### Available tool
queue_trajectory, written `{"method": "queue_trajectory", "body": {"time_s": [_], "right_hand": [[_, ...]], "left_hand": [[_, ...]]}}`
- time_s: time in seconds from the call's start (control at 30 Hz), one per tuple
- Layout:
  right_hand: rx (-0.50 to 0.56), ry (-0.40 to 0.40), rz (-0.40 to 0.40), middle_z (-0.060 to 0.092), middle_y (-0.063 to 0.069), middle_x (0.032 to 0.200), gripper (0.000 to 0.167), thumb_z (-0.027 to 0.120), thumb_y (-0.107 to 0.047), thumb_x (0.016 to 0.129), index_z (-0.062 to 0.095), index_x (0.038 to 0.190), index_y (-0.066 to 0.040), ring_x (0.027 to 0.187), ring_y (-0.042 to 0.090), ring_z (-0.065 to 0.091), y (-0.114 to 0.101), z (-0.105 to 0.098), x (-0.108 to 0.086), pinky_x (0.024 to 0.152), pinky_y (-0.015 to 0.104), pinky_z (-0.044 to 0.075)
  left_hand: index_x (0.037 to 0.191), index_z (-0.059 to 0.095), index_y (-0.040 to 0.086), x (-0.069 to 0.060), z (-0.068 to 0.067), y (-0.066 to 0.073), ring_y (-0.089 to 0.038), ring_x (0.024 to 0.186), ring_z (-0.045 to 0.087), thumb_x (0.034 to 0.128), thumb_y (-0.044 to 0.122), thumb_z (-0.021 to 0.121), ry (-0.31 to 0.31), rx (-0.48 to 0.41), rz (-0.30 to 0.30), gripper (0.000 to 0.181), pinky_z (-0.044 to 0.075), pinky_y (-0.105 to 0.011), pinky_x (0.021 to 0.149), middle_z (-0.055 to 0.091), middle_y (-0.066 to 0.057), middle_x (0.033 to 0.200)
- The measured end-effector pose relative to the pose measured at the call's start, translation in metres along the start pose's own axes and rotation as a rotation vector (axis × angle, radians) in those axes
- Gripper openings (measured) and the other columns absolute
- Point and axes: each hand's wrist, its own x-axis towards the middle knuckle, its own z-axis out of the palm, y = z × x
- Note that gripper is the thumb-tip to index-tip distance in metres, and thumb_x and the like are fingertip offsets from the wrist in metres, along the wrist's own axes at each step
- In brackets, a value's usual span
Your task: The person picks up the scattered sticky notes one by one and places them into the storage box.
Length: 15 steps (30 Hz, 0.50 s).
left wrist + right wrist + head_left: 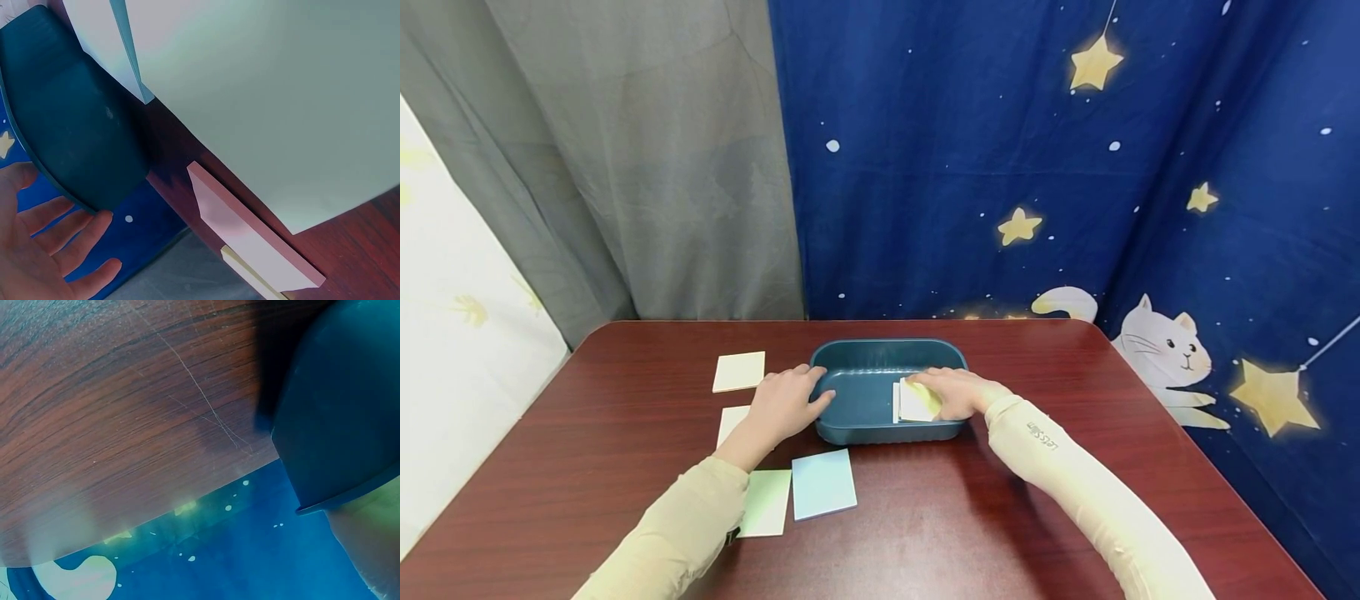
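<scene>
A dark teal plastic bin (857,396) stands on the table. My left hand (786,404) is at its left end, the fingers spread and fairly straight against the rim; the left wrist view shows the same hand (53,244) by the bin's edge. My right hand (955,393) reaches over the right end and holds a pale yellow sticky note pad (921,402) between fingers and thumb. Just under it in the bin lie white-looking pads (896,403), partly covered. In the right wrist view the bin wall (344,419) hides the fingers and the pad.
Left of the bin lie a cream pad (739,372) and another pale pad (730,421), partly behind my left arm. A green pad (767,502) and a light blue pad (823,483) lie nearer. Curtains (925,167) hang behind the table.
</scene>
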Motion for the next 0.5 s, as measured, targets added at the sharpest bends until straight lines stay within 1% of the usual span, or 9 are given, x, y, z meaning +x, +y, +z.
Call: {"method": "queue_trajectory", "body": {"time_s": [0.13,0.23,0.3,0.43,0.5], "right_hand": [[0.002,0.0,-0.003,0.047,0.007,0.123,0.069,0.071,-0.029,0.07,0.041,0.131,-0.014,0.106,0.025,0.045,0.0009,0.001,-0.0002,0.085,0.039,0.036],[0.009,0.017,-0.01,0.048,0.007,0.122,0.067,0.069,-0.032,0.072,0.042,0.13,-0.013,0.106,0.024,0.045,0.0017,0.0014,-0.0011,0.084,0.038,0.036],[0.018,0.037,-0.023,0.05,0.007,0.12,0.064,0.067,-0.034,0.073,0.044,0.129,-0.012,0.104,0.022,0.046,0.0021,0.0017,-0.0015,0.083,0.037,0.036],[0.05,0.103,-0.043,0.054,0.004,0.113,0.059,0.065,-0.037,0.074,0.049,0.124,-0.011,0.096,0.018,0.047,0.0026,0.0011,-0.0028,0.077,0.033,0.038],[0.056,0.129,-0.042,0.055,0.003,0.111,0.057,0.064,-0.038,0.074,0.051,0.123,-0.012,0.095,0.017,0.047,0.0029,0.0002,-0.0033,0.077,0.033,0.038]], "left_hand": [[0.114,0.058,0.005,-0.0006,0.0004,0.0005,-0.025,0.083,0.059,0.0838,0.035,0.057,-0.004,-0.001,-0.002,0.043,0.045,-0.042,0.065,0.059,-0.012,0.103],[0.114,0.058,0.005,-0.0008,0.0006,0.0007,-0.025,0.083,0.059,0.0842,0.036,0.056,-0.007,-0.003,-0.002,0.043,0.045,-0.042,0.065,0.059,-0.012,0.103],[0.114,0.058,0.005,-0.0008,0.0006,0.0006,-0.025,0.083,0.059,0.0842,0.036,0.056,-0.005,-0.003,-0.003,0.043,0.045,-0.042,0.066,0.059,-0.012,0.103],[0.114,0.058,0.005,-0.0009,0.0007,0.0002,-0.025,0.083,0.059,0.0839,0.035,0.056,-0.003,-0.004,-0.003,0.043,0.045,-0.042,0.066,0.059,-0.012,0.103],[0.114,0.058,0.005,-0.001,0.0006,0.0,-0.025,0.083,0.059,0.084,0.036,0.056,-0.003,-0.004,-0.004,0.043,0.045,-0.042,0.066,0.059,-0.012,0.104]]}}
